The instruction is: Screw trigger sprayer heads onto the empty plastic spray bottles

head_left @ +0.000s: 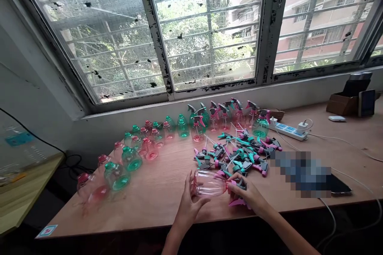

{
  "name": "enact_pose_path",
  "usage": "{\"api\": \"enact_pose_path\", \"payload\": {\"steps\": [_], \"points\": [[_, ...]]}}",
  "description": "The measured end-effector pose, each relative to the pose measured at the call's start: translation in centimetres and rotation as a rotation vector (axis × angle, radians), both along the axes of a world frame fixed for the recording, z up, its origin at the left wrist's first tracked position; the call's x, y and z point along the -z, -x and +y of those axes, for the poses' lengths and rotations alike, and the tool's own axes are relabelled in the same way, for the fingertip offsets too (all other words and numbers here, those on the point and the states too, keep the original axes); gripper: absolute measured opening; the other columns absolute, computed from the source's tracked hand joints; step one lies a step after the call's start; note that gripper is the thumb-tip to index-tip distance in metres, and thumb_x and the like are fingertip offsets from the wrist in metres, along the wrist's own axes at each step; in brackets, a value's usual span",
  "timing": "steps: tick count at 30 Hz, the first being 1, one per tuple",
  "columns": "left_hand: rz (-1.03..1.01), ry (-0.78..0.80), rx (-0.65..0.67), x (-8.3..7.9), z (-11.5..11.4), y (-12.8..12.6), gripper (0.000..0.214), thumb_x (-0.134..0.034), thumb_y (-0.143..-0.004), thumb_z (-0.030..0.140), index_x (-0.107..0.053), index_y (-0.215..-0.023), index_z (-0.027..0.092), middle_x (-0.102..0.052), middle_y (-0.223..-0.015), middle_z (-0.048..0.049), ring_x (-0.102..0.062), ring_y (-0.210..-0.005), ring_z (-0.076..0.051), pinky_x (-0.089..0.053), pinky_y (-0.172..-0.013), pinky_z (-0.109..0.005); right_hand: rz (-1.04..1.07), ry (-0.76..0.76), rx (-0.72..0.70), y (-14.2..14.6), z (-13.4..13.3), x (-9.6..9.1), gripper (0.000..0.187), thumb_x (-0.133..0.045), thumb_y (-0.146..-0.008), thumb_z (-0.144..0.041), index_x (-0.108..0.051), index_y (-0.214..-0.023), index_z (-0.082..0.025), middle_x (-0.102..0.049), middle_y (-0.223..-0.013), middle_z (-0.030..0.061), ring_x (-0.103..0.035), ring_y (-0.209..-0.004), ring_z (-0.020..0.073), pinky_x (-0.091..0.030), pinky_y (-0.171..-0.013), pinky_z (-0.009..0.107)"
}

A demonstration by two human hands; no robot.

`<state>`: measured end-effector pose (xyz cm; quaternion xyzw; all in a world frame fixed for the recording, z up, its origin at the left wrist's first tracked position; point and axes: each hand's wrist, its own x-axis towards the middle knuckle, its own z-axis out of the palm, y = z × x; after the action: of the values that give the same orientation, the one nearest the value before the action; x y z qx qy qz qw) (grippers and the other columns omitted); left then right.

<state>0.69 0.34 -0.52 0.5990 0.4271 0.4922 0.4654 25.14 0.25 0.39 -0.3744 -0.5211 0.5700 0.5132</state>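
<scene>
A clear pink bottle [210, 183] lies sideways in the air over the front of the table, its neck pointing right. My left hand [191, 201] is closed around its base end. At the neck, my right hand [247, 195] grips a grey and pink trigger spray head [236, 202]; whether it is threaded on, I cannot tell. Just beyond both hands lies a heap of loose spray heads [236, 153], grey with pink or teal parts and thin tubes.
Open-necked bottles, such as a green bottle [131, 159], line the left side. Bottles with spray heads, including a pink one [197, 129], stand along the back. On the right are a power strip [289, 130], cables, a phone [341, 185] and a cardboard box [342, 103].
</scene>
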Motion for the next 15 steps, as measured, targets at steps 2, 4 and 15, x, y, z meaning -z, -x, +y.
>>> {"api": "enact_pose_path", "payload": {"steps": [2,4,15], "points": [[0.026,-0.014,0.010,0.0,-0.1,0.1,0.096,-0.082,-0.075,0.030,-0.025,-0.153,0.034,-0.037,-0.159,-0.0119,-0.056,-0.131,-0.031,-0.045,-0.111,-0.048,-0.001,0.004,-0.007,0.0,0.1,0.1,0.037,-0.075,-0.081,-0.054,-0.058,-0.088,-0.022,-0.069,-0.068,-0.0020,-0.068,-0.055,0.0187,-0.055,-0.053,0.030],[0.052,-0.032,0.029,-0.2,-0.4,0.1,0.095,-0.082,-0.076,0.028,-0.027,-0.153,0.033,-0.039,-0.159,-0.0111,-0.049,-0.138,-0.032,-0.033,-0.119,-0.050,-0.006,0.004,-0.015,-0.1,0.0,0.1,0.037,-0.076,-0.081,-0.053,-0.059,-0.089,-0.022,-0.069,-0.068,-0.0018,-0.067,-0.056,0.0187,-0.055,-0.053,0.030],[0.096,-0.044,0.097,-1.3,-0.7,0.0,0.093,-0.078,-0.082,0.036,-0.023,-0.156,0.028,-0.035,-0.162,-0.0115,-0.034,-0.148,-0.032,-0.023,-0.123,-0.051,0.000,0.030,-0.029,-0.1,-0.2,-0.4,0.035,-0.076,-0.081,-0.053,-0.061,-0.089,-0.022,-0.070,-0.068,-0.0016,-0.068,-0.058,0.0185,-0.052,-0.055,0.028]]}}
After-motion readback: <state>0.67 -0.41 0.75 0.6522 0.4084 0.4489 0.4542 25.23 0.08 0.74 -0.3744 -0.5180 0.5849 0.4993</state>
